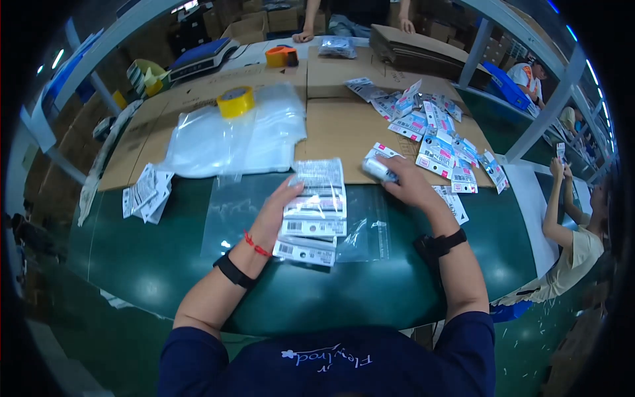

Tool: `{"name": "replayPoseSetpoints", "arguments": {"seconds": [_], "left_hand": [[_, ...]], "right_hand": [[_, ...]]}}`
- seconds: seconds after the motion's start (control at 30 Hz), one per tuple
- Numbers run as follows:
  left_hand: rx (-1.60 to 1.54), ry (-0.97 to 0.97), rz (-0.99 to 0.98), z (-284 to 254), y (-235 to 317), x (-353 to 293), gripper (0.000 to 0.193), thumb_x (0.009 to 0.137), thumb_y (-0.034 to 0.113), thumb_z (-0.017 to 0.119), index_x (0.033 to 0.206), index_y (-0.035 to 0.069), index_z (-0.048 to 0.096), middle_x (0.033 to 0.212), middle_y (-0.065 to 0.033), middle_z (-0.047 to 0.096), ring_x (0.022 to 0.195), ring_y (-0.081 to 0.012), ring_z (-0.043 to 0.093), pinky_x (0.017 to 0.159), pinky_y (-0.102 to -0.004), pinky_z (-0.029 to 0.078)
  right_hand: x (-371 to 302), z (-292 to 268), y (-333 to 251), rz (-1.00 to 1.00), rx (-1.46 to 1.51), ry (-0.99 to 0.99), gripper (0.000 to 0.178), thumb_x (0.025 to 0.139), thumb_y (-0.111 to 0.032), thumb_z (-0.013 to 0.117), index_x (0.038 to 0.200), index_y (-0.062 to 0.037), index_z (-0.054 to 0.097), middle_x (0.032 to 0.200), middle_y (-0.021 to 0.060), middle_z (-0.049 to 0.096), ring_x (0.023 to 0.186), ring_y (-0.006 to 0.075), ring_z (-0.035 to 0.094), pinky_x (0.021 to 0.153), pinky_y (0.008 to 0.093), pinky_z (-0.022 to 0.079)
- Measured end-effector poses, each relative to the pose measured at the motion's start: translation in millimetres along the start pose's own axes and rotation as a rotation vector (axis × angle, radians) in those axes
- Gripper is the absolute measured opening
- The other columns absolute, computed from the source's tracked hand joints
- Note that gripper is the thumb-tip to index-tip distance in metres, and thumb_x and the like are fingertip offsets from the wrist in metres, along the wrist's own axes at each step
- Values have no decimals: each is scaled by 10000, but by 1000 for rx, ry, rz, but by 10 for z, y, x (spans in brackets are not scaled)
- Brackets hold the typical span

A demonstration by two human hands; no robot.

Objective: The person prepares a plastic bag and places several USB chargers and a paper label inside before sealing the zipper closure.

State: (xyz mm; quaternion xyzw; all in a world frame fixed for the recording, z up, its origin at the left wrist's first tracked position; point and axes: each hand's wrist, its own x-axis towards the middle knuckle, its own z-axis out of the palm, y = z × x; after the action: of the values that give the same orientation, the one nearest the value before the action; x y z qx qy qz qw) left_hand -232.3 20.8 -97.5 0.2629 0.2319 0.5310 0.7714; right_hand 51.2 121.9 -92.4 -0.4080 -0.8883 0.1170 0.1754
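My navy shirt [324, 380], six o'clock; my left hand [274, 206], nine o'clock, holding overlapping white packets [316, 198]; my right hand [411, 185], three o'clock, holding a blue-white packet [378, 168]

White packets [436, 151] patterned blue and pink, green table [159, 258], yellow tape [241, 104], red bracelet [256, 247]

There are one yellow tape roll [236, 102], one orange tape dispenser [282, 57], one scale [204, 57], one stack of clear bags [235, 140], two black wristbands [233, 270] and one red bracelet [257, 245]. Overlapping packets [321, 192] number over ten in the right pile [436, 151], at least three in the left bunch [149, 192], at least two at the left hand [278, 208], at least one in the right hand [411, 183].
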Motion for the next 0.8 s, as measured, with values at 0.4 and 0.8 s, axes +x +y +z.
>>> {"name": "replayPoseSetpoints", "arguments": {"seconds": [0.4, 0.8], "left_hand": [[-142, -69, 64, 195, -8, 112, 423, 963, 218, 480, 1329, 20, 404, 1213, -140, 571, 1061, -239, 606, 906, -357, 511], [156, 139, 279, 232, -21, -62, 357, 920, 157, 587, 1238, 25, 491, 1142, -98, 609, 1014, -184, 610, 864, -329, 514]], "right_hand": [[-366, -228, -1030, -365, 288, 433, 545, 755, 2, 613, 1287, -53, 506, 1275, 155, 538, 1196, 295, 509, 1025, 390, 371], [-382, 20, -1533, -407, -27, -88, 707, 799, -149, 669, 1424, -101, 341, 1486, 167, 280, 1394, 351, 226, 1094, 549, 210]]}}
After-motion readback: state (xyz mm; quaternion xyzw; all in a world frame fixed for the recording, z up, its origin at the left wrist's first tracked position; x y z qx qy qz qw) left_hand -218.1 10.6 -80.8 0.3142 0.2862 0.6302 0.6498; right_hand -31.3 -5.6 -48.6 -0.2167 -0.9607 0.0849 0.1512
